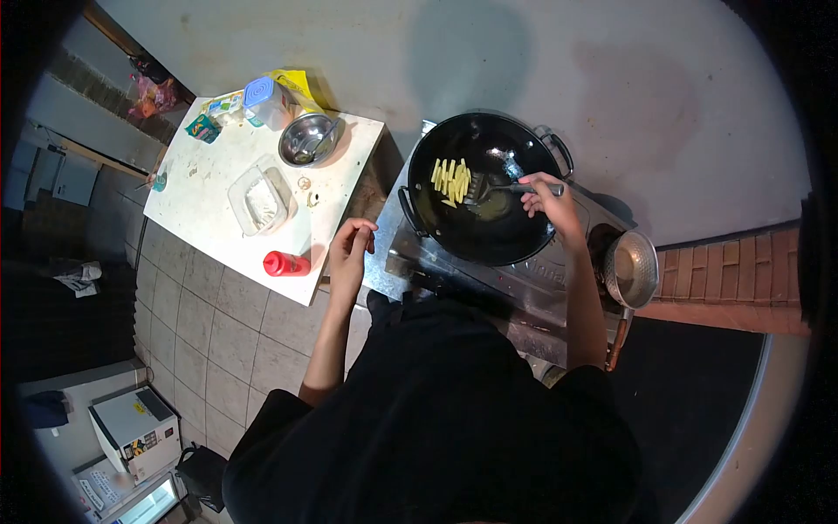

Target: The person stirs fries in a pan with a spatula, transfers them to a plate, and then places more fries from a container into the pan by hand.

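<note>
A black wok [515,236] with two loop handles sits on the gas stove [532,293]. Cut potato sticks [449,179] lie in a small heap on its left side, with a little oil pooled beside them. My right hand [552,208] grips the dark handle of a spatula [502,188], whose slotted blade touches the edge of the potato sticks. Left of the wok, my left hand [351,244] hangs in the air between stove and table. Its fingers are curled in towards the thumb, and nothing shows in them.
A white table [209,201] on the left bears a steel bowl [307,140], a plastic tub with white powder [260,203], a red bottle [286,264] and a blue-lidded container [266,100]. A saucepan [632,269] with a wooden handle stands right of the wok.
</note>
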`<control>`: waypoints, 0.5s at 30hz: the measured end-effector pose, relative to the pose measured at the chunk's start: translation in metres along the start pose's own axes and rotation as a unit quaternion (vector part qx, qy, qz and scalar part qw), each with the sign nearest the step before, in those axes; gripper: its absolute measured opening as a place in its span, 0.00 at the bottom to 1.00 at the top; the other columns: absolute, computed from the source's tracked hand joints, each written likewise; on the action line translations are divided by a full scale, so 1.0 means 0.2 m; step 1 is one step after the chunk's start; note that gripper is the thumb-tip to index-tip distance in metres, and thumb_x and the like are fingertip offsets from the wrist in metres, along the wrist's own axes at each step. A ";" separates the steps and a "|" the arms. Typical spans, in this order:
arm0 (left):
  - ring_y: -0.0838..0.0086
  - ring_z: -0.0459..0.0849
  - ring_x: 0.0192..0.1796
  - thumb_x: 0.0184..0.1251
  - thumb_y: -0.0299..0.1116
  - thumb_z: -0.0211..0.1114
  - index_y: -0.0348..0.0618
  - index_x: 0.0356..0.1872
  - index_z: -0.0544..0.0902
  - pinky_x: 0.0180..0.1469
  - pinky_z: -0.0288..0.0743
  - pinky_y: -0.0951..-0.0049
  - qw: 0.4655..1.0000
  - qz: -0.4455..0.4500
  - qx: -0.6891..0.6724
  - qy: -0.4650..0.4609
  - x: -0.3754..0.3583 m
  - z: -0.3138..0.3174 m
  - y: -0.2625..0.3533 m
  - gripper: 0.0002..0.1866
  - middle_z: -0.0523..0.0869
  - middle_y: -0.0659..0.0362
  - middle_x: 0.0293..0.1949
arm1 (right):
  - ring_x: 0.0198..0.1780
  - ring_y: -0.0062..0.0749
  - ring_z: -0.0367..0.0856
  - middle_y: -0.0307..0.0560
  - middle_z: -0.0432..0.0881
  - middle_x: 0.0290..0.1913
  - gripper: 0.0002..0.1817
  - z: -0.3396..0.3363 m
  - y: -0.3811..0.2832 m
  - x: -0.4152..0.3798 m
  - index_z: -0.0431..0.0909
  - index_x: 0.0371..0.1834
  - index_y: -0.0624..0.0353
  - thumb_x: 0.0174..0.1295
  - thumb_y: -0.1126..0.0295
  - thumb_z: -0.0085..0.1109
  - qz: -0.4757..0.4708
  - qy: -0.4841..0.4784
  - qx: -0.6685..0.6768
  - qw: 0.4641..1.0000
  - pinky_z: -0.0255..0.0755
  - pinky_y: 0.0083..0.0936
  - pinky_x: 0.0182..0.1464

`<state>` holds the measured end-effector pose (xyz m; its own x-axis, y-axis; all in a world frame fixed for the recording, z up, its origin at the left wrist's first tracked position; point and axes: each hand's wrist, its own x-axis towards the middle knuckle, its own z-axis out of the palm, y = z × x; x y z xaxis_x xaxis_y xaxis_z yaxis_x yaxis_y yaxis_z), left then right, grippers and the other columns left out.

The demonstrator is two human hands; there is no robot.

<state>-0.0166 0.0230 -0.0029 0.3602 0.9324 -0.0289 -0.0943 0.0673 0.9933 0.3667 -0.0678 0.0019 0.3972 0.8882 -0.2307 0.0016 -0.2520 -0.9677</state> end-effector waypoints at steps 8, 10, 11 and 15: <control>0.84 0.72 0.30 0.79 0.30 0.56 0.40 0.40 0.82 0.35 0.65 0.82 1.000 0.009 -0.012 -0.003 -0.01 0.01 0.01 0.08 0.76 0.66 0.28 | 0.32 0.26 0.82 0.48 0.82 0.33 0.17 0.02 0.04 0.06 0.81 0.49 0.68 0.77 0.63 0.50 -0.004 -0.025 0.064 0.998 0.76 0.21 0.36; 0.84 0.72 0.30 0.79 0.30 0.56 0.40 0.40 0.82 0.35 0.65 0.82 1.000 0.004 0.000 0.006 -0.01 0.00 0.02 0.08 0.76 0.66 0.28 | 0.33 0.26 0.82 0.48 0.82 0.34 0.17 0.01 0.06 0.07 0.80 0.50 0.67 0.78 0.63 0.49 -0.003 -0.042 0.076 0.996 0.76 0.21 0.37; 0.84 0.72 0.30 0.79 0.30 0.56 0.40 0.40 0.82 0.35 0.65 0.82 1.000 0.004 0.000 0.006 -0.01 0.00 0.02 0.08 0.76 0.66 0.28 | 0.33 0.27 0.82 0.48 0.82 0.33 0.17 0.01 0.05 0.07 0.80 0.50 0.68 0.77 0.63 0.50 0.000 -0.040 0.077 0.996 0.76 0.22 0.37; 0.84 0.72 0.30 0.79 0.30 0.56 0.40 0.40 0.82 0.35 0.65 0.82 1.000 0.002 -0.004 0.014 -0.01 -0.02 0.01 0.08 0.76 0.66 0.28 | 0.32 0.28 0.82 0.49 0.82 0.33 0.17 0.00 0.02 0.04 0.80 0.50 0.69 0.76 0.63 0.50 0.000 -0.036 0.074 0.997 0.77 0.23 0.37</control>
<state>-0.0205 0.0221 -0.0017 0.3341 0.9421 -0.0290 -0.1031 0.0671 0.9924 0.3696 -0.0606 -0.0042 0.3302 0.9151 -0.2314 -0.1360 -0.1965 -0.9710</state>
